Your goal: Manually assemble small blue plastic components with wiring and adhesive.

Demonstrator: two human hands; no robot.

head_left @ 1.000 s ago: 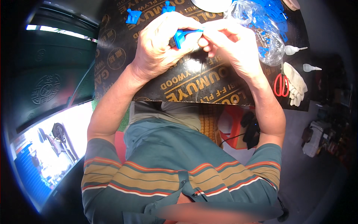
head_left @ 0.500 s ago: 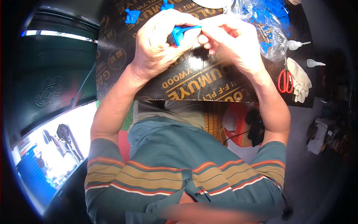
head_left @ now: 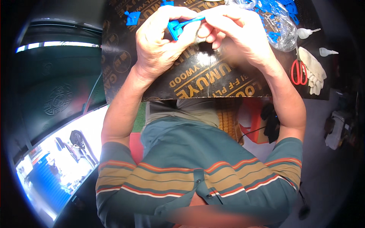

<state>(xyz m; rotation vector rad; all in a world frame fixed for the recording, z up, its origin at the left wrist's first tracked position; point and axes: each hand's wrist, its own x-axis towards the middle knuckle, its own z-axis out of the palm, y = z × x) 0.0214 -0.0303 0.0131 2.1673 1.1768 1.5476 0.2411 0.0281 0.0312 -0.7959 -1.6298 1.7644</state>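
Note:
Over the dark printed plywood tabletop (head_left: 125,81), my left hand (head_left: 156,47) is closed around a small blue plastic part (head_left: 175,30). The part has a flat wide end near my left palm and a thin stem that slants up toward the right. At the stem's tip, my right hand (head_left: 245,36) pinches with thumb and forefinger, the other fingers curled. Whether anything else sits in that pinch is hidden. Two similar blue parts, one at the far left (head_left: 132,18) and another just beyond my left hand (head_left: 167,3), lie on the table.
At the far right is a clear plastic bag (head_left: 284,38) among many blue parts (head_left: 275,11). Beside it are two small white nozzle bottles (head_left: 304,33), red-handled scissors (head_left: 299,72) and pale work gloves (head_left: 314,70). The table's front edge runs just before my lap.
The whole view has shifted slightly. Both hands keep their grip on the blue part, and more of its stem now shows between them.

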